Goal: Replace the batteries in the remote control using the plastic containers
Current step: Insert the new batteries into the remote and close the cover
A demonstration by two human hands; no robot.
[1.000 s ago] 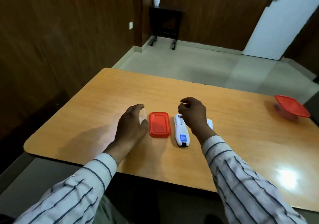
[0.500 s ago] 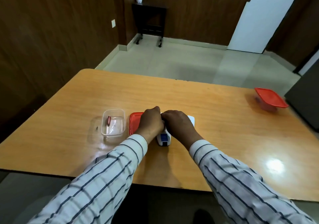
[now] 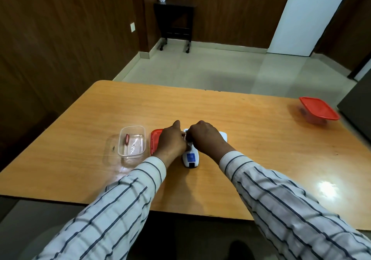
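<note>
While both hands, left (image 3: 173, 140) and right (image 3: 206, 138), curl together over the white plastic remote (image 3: 190, 158) mid-desk (image 3: 251, 139), their grip hidden, a clear rectangular tub (image 3: 132, 143) holding one battery (image 3: 127, 138) sits left.

I've got both hands down on the white remote control (image 3: 190, 158) at the table's (image 3: 251, 139) near middle: left hand (image 3: 172, 140) and right hand (image 3: 206, 139) meet over its far end, fingers curled. Red lid (image 3: 153, 142) lies just left, partly hidden. Further left, the open clear container (image 3: 131, 143) holds one red battery (image 3: 127, 139). A closed red-lidded container (image 3: 318, 110) sits well apart, far right.
</note>
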